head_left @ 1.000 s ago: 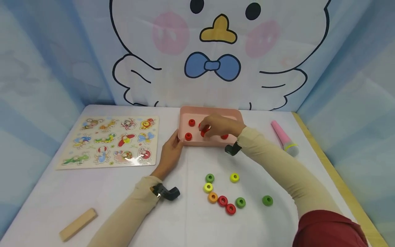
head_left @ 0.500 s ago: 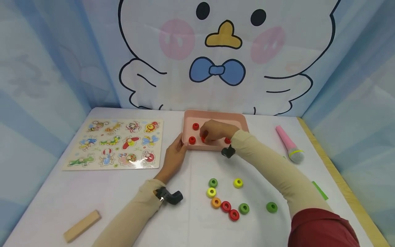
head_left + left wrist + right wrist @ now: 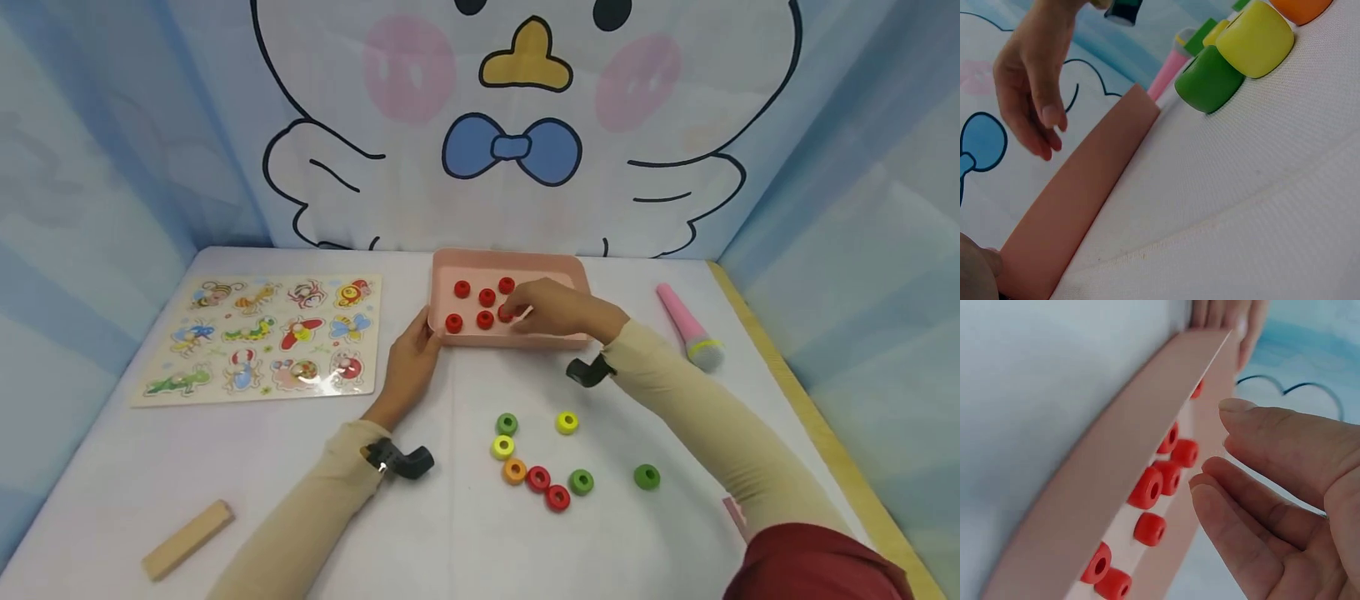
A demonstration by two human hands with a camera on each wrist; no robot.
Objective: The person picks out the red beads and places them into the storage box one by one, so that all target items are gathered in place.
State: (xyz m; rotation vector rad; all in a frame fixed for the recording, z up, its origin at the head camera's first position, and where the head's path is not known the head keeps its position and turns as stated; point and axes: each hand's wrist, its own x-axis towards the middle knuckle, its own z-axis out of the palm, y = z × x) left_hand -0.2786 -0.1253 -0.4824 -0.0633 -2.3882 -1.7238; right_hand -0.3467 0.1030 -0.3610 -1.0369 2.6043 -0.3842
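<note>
A shallow pink tray (image 3: 517,265) stands at the back middle of the table, with several red beads (image 3: 485,319) inside. My left hand (image 3: 408,358) holds its front left corner; in the left wrist view a fingertip (image 3: 992,260) touches the front wall. Over the right half of the tray is my right hand (image 3: 561,307), thumb and fingers apart with nothing between them, as the right wrist view shows. In the head view its fingertips overlap a red bead (image 3: 505,313). Part of the tray behind this hand is hidden.
Loose green, yellow, orange and red beads (image 3: 537,478) lie in front of the tray. An insect puzzle board (image 3: 258,337) lies left, a wooden block (image 3: 187,540) front left. A pink toy microphone (image 3: 684,321) lies right. A curtain (image 3: 517,208) hangs behind the table.
My right hand has come off the red beads and shifted right, its fingers spreading. More red beads show in the tray. The left hand stays at the corner; the head view has tilted slightly.
</note>
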